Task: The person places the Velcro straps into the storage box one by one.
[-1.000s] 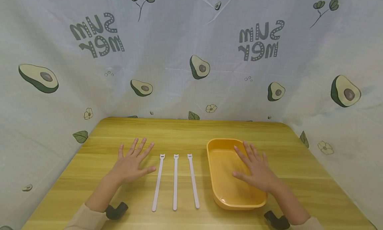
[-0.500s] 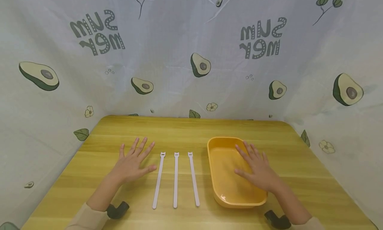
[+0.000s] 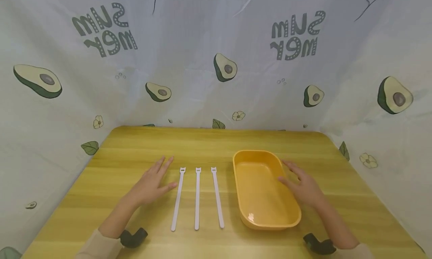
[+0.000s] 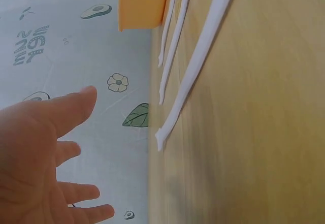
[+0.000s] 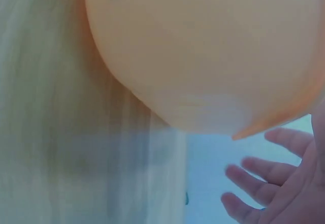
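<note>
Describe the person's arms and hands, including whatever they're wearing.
The left hand and right hand are bare, with no gloves or rings visible. The left sleeve and right sleeve are pale beige, ending on the forearms. A dark, elbow-shaped piece shows beside each forearm; its fastening is unclear.

Spread-fingered right hand (image 5: 293, 189) just beside an orange container (image 5: 203, 51), streaky tabletop (image 5: 48, 132) at left.

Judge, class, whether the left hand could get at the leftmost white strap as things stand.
Probably yes: the left hand holds nothing and is right beside the leftmost white strap, and nothing visible on the table lies between them.
</note>
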Available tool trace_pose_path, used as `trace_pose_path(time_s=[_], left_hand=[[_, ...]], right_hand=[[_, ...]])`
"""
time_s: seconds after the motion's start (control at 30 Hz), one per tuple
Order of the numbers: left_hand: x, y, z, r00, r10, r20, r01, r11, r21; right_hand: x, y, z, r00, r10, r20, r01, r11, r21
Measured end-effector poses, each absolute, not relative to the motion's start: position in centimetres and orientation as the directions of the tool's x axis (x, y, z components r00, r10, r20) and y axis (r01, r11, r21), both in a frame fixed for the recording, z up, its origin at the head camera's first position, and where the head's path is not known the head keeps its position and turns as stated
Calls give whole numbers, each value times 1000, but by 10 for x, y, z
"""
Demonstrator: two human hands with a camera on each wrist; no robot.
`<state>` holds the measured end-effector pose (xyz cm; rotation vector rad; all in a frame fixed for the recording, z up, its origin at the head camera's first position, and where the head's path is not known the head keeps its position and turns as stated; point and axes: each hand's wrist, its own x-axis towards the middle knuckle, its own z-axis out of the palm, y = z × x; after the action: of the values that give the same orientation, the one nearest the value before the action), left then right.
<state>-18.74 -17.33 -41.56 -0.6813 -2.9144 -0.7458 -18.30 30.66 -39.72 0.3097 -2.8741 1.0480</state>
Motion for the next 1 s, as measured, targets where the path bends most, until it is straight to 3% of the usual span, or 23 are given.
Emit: trace_pose_path(time_s=[0.33, 1.0], left_hand=[[-190, -165, -424, -904, 417, 91, 395, 736, 550], [-192, -139, -440, -967, 252, 34, 209, 711, 671]], right_hand=[[-186, 313, -399, -986, -114, 121, -166, 654, -738], [-191, 320, -419, -978, -152, 141, -192, 419, -887]])
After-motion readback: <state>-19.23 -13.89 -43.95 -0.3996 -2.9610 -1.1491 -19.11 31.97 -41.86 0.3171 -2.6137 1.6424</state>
